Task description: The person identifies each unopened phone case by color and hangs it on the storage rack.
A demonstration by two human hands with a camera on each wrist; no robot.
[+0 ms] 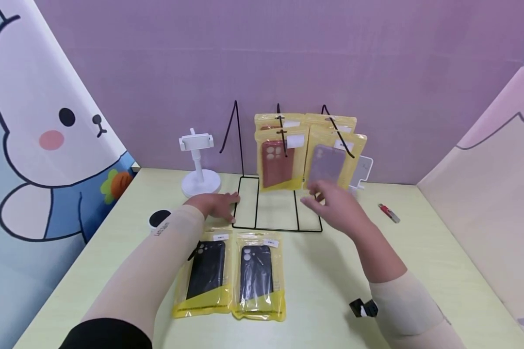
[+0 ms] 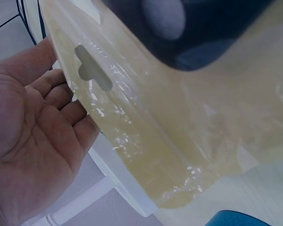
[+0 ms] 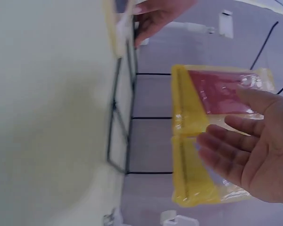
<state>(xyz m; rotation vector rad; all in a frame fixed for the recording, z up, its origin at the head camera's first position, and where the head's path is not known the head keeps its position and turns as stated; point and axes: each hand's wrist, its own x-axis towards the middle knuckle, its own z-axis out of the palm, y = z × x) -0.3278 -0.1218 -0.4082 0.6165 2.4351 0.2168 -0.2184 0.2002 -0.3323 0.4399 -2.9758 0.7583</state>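
Purple backdrop (image 1: 157, 72) behind a pale table (image 1: 419, 281) with a wire display rack (image 1: 279, 229)

Two yellow-edged zip pouches lie flat on the table just in front of the rack, left flat pouch (image 1: 205, 306) and right flat pouch (image 1: 259, 306), long axes pointing roughly towards it, hang-hole ends nearest. The left hand (image 1: 214, 206) is closer to them, its fingers beyond the left one, at the rack's left base rail; whether they grip it or merely touch, I cannot tell. The right hand (image 1: 338, 206) holds nothing, fingers loosely apart, by the lower edge of a hanging lilac phone case's pouch (image 1: 345, 179); the flat pair lies to its left and nearer the person.

The left flat pouch contains a black phone case (image 1: 206, 266), the right a dark phone case (image 1: 256, 271). Beside the lilac phone case (image 1: 327, 162) hangs a pouched red phone case (image 1: 277, 165), with further pouches (image 1: 266, 119) behind.
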